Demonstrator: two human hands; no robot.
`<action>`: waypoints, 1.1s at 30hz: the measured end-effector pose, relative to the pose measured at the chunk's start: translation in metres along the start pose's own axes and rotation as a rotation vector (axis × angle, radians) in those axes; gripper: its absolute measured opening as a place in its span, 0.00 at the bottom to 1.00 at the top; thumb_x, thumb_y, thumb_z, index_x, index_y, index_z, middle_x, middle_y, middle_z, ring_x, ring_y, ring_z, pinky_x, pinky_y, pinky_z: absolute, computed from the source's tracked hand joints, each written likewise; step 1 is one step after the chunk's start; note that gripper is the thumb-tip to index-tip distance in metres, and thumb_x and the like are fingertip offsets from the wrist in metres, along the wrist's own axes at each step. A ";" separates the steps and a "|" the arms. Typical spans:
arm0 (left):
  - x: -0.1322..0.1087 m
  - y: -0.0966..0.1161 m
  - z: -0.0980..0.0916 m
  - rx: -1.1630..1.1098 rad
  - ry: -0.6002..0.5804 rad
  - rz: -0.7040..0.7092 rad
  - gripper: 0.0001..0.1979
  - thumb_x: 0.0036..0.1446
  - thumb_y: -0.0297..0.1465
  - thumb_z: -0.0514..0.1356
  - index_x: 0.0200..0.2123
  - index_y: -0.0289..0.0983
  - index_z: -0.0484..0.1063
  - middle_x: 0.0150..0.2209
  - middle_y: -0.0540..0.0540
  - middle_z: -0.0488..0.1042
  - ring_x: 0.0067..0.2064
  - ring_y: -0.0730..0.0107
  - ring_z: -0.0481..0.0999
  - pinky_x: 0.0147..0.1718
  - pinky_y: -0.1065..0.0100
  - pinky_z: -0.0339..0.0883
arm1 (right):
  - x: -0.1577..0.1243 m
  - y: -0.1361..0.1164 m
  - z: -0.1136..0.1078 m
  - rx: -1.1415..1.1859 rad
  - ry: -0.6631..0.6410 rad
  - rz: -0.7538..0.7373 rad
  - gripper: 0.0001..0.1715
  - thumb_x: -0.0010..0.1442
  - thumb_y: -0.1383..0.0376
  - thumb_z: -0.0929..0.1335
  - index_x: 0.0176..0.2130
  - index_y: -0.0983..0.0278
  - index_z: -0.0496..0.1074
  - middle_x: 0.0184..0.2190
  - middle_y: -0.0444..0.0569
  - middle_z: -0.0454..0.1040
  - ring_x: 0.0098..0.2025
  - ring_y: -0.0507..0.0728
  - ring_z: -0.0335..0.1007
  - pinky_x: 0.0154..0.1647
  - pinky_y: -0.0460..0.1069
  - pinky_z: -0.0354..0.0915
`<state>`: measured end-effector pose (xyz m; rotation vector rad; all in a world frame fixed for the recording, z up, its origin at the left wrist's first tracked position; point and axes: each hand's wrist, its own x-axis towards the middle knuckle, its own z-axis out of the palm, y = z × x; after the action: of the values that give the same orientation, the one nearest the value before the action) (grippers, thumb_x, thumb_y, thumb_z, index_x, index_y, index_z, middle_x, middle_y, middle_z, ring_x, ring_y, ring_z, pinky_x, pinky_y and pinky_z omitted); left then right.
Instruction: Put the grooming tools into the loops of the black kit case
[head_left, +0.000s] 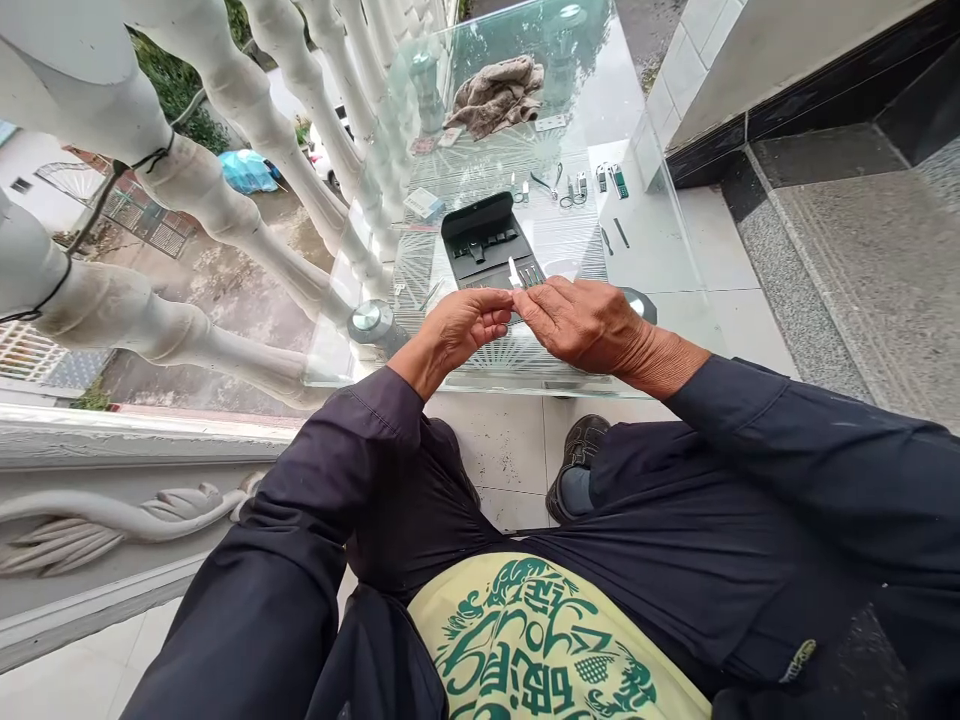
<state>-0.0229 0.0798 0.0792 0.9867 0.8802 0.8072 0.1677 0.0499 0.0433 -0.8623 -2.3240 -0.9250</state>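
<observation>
My left hand (pixel 463 326) and my right hand (pixel 576 322) meet fingertip to fingertip above the near edge of a glass table (pixel 652 230). Between the fingertips a small pale metal tool (pixel 514 273) sticks up, pinched by both hands. Just beyond the hands lies an open black manicure case (pixel 486 240) with several tools in its slots.
Scissors, clippers and other small tools (pixel 571 186) lie scattered on the glass behind the case. A crumpled beige cloth (pixel 496 95) sits at the far end. White balusters (pixel 225 210) run along the left. A dark stone step (pixel 840 130) rises at the right. My knees and shoe (pixel 576 455) are below the table.
</observation>
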 end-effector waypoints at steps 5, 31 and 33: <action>-0.004 0.001 0.002 -0.027 -0.017 0.029 0.02 0.54 0.22 0.63 0.33 0.30 0.74 0.29 0.49 0.73 0.29 0.80 0.72 0.31 0.75 0.67 | -0.001 -0.001 -0.003 -0.070 -0.025 0.001 0.21 0.67 0.72 0.56 0.53 0.75 0.69 0.34 0.58 0.75 0.34 0.58 0.65 0.27 0.52 0.49; 0.001 -0.003 -0.032 1.761 0.139 0.545 0.13 0.61 0.36 0.61 0.48 0.38 0.69 0.54 0.40 0.70 0.55 0.52 0.70 0.54 0.55 0.63 | -0.022 -0.010 0.007 0.074 -0.115 -0.207 0.15 0.65 0.76 0.57 0.35 0.66 0.69 0.29 0.50 0.69 0.30 0.55 0.56 0.28 0.52 0.42; 0.001 -0.003 -0.033 1.769 0.135 0.537 0.12 0.61 0.36 0.61 0.46 0.38 0.69 0.55 0.40 0.70 0.56 0.52 0.70 0.55 0.55 0.62 | -0.021 -0.011 0.008 0.048 -0.115 -0.215 0.15 0.65 0.76 0.57 0.34 0.66 0.69 0.28 0.50 0.69 0.30 0.55 0.56 0.28 0.52 0.42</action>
<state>-0.0515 0.0915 0.0670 2.8090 1.4469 0.3402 0.1725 0.0420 0.0202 -0.6717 -2.5656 -0.9222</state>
